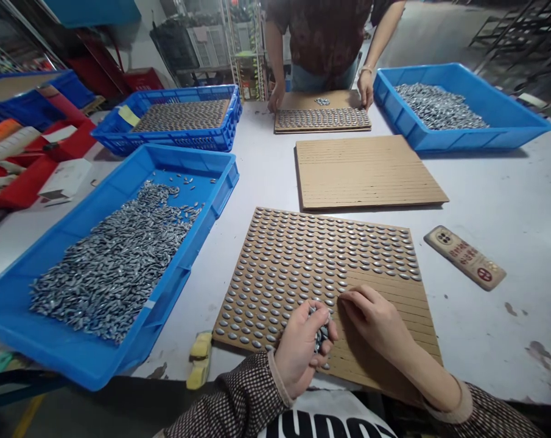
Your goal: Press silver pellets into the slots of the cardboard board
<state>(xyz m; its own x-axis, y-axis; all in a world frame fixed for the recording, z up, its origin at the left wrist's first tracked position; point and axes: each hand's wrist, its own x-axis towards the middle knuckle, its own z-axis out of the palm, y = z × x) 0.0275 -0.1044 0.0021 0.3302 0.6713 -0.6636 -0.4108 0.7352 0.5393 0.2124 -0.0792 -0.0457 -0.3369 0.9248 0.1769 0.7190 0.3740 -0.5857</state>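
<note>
My left hand (302, 350) is cupped around a clump of small grey metallic oval pieces (321, 336), low over the near part of a slotted cardboard sheet (385, 340). Rows of the same oval pieces (298, 258) cover the sheet's far side and left part; bare slots show at the lower right. My right hand (375, 319) is just to the right of my left, fingertips pinched together at the edge of the filled rows. Whatever lies between those fingertips is hidden.
A blue tray (229, 173) of loose oval pieces stands left. Farther off are a stack of slotted cardboard (366, 173), a blue crate (232, 121) and another blue tray (467, 141). Across the table a person (325, 48) holds a partly filled sheet (323, 129). A phone-shaped object (464, 257) lies right.
</note>
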